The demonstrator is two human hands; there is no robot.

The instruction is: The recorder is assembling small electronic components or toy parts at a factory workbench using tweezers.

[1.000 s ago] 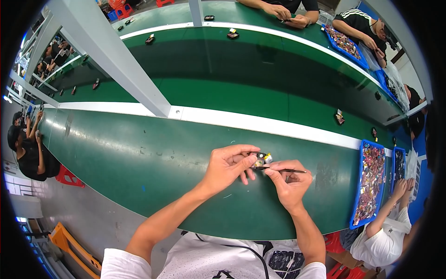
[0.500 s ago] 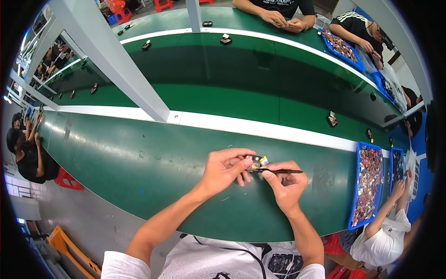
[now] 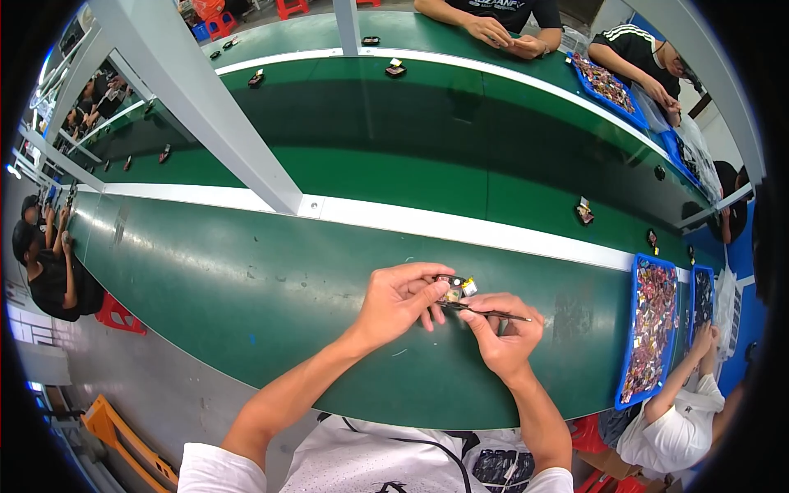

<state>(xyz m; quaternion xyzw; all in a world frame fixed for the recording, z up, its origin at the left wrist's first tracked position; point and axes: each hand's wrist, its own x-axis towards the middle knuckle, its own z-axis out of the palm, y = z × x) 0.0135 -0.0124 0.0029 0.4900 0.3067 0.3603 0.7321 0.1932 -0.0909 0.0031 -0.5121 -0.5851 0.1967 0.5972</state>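
Note:
Above the green worktop [image 3: 271, 304], my left hand [image 3: 396, 302] grips a small black-cased electronic unit [image 3: 450, 292] between thumb and fingers. Circuit parts show in its open side. A silver and yellow piece, perhaps a battery [image 3: 469, 287], sticks out at its right end. My right hand [image 3: 508, 338] pinches slim black tweezers [image 3: 508, 315], whose left tip meets the unit's lower edge. Fingers partly cover both the unit and the tip, so the exact contact point is hidden.
A blue tray [image 3: 622, 386] of small circuit boards stands at the right, with another blue tray [image 3: 701, 287] beyond. Similar units lie on the green conveyor belt [image 3: 394, 172] behind a white rail [image 3: 460, 230]. A grey post [image 3: 222, 123] rises at left. Co-workers sit around.
The tweezers have tilted, their right end dropping, and my right hand has shifted slightly. Units on the belt have moved a little left. The co-worker's hands at right have lowered.

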